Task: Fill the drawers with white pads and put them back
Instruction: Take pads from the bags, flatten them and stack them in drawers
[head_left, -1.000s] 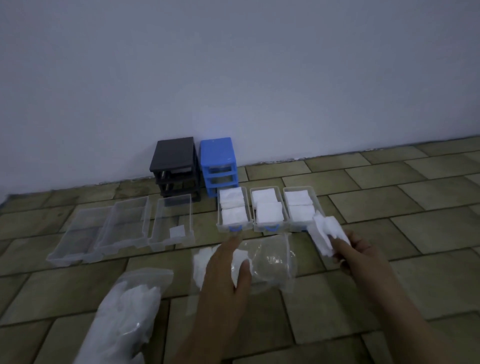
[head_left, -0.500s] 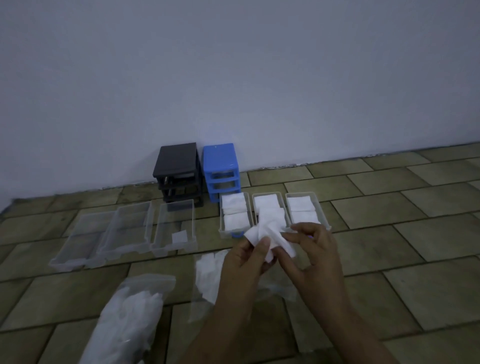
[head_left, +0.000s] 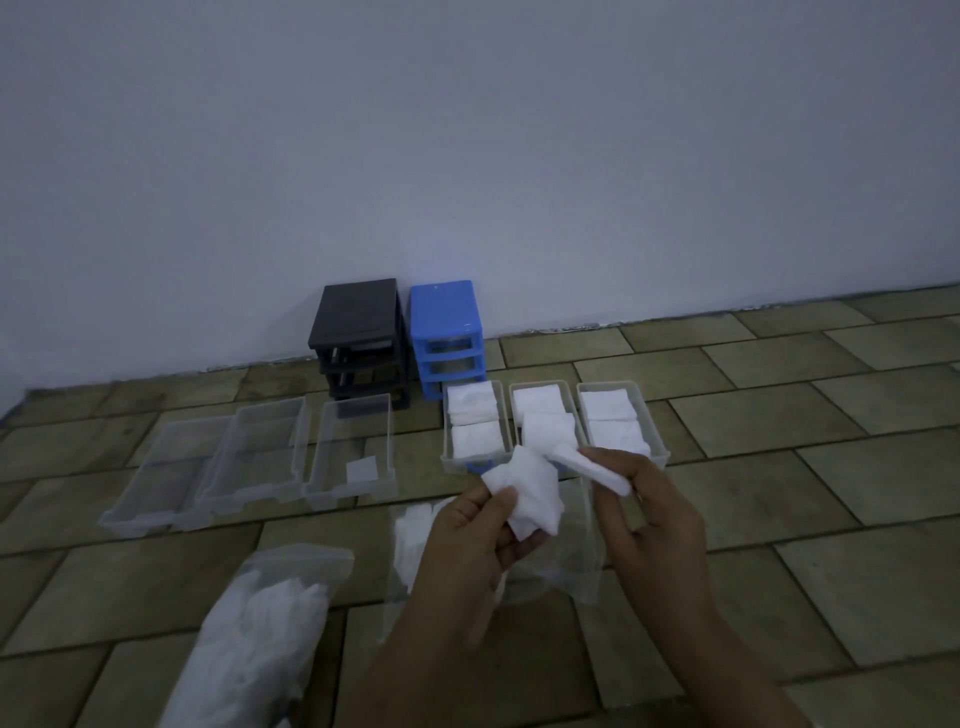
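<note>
I am kneeling over a tiled floor (head_left: 779, 519), both hands raised at the centre of the view, each holding a white pad. My left hand (head_left: 467, 540) is pinching one crumpled white pad (head_left: 527, 493) between thumb and curled fingers, and my right hand (head_left: 649, 509) is pinching a second, flatter pad (head_left: 587, 465) by its edge; the two pads are touching or nearly touching at their upper corners.

At twelve o'clock from my hands, three clear drawers are sitting side by side, each one holding white pads: the left filled drawer (head_left: 470, 460), the middle filled drawer (head_left: 567, 402) and the right filled drawer (head_left: 655, 441). My right hand is overlapping the near edge of the right one.

Out at ten o'clock, three more clear drawers are lying in a row: the far-left clear drawer (head_left: 156, 467), the middle clear drawer (head_left: 254, 457), and the nearest clear drawer (head_left: 353, 447), which is showing one small pale square near its front.

Against the wall at twelve o'clock, a black drawer frame (head_left: 358, 338) and a blue drawer frame (head_left: 447, 332) are standing just beside each other, their slots open.

Beneath my hands a clear plastic bag (head_left: 571, 551) is lying flat with a few pads inside at its left end. At seven o'clock a second plastic bag (head_left: 260, 623), stuffed with white material, is lying on the tiles.
</note>
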